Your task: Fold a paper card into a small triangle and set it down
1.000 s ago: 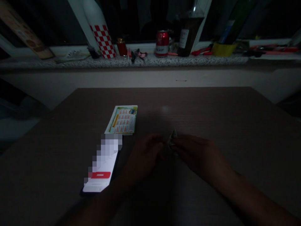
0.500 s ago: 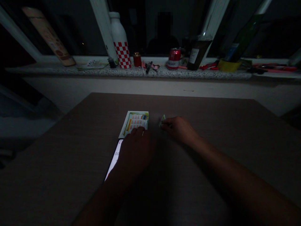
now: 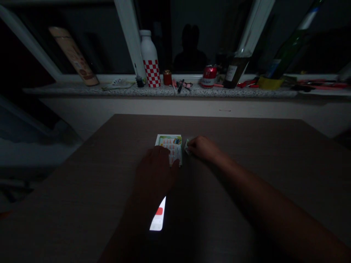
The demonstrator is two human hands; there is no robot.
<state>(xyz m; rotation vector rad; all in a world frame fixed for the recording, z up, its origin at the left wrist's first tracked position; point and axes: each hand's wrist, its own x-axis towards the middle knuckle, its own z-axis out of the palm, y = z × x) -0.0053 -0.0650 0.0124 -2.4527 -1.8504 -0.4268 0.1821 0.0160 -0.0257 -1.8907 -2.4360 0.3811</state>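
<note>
The scene is very dark. My left hand lies on the near part of a printed calendar card on the brown table, fingers laid on the card. A lit phone lies under my left forearm, only its lower end showing. My right hand rests just right of the card, its fingers closed on a small folded piece of green paper held against the table.
A stone windowsill runs behind the table. On it stand a red-and-white checked bottle, a small red jar, a red can, dark bottles, a yellow tape roll and tools.
My left hand went from beside the folded paper to the calendar card and now covers its near part. My right hand carried the folded paper forward to the card's right edge.
</note>
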